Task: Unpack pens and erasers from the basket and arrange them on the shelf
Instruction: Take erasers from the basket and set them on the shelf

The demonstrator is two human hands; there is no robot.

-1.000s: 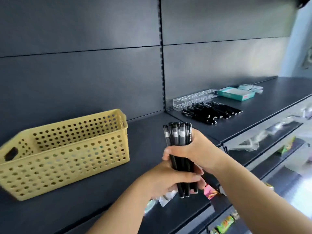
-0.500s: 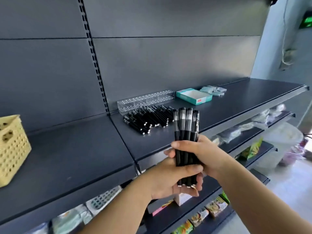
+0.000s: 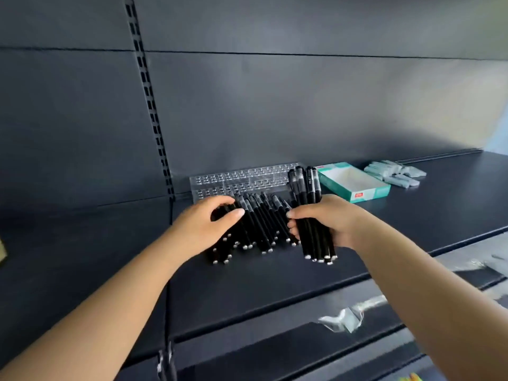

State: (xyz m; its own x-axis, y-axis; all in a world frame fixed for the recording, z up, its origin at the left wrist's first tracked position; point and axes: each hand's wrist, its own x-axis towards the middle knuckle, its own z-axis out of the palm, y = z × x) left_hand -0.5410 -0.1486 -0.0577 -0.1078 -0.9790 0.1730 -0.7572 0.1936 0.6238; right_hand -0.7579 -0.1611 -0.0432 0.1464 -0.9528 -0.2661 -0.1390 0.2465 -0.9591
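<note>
Head view, frame centre: right hand (image 3: 327, 221) fingers clamp an upright pen bundle (image 3: 313, 215) beside the left hand (image 3: 204, 226), fingers curled over loose pens (image 3: 261, 229); bare shelf (image 3: 275, 273) reaches the front edge.

We see soft daylight entering from the right, brightening the back panel (image 3: 412, 105) there; the left stays dim. Edges bow from wide-angle distortion, and lower corners blur.

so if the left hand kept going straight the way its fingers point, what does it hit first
Probably the loose pile of black pens lying on the dark shelf: the left hand points right, its fingers already at the pile. Beyond it is the right hand gripping a bundle of black pens.
</note>
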